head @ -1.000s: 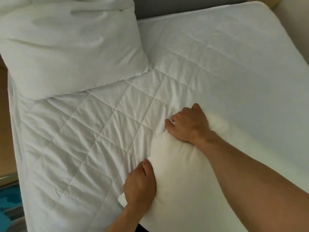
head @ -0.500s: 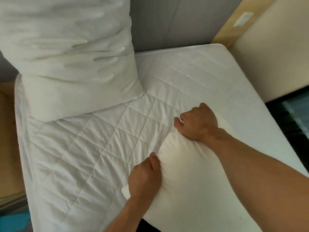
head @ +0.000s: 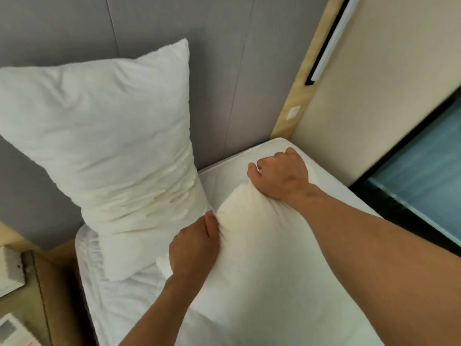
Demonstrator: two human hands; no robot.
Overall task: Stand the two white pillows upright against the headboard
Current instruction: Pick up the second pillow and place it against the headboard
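Head camera is showing the first pillow standing upright against the headboard at the mattress's far-left corner. Beside it, the left hand and right hand are fisting the second pillow's top edge; lifting evenly should be helping it seat against the far edge.

- First white pillow: plump, creased, standing upright on end against the grey headboard, toward ten o'clock.
- Second white pillow: lying low on the mattress toward five o'clock, top edge bunched.
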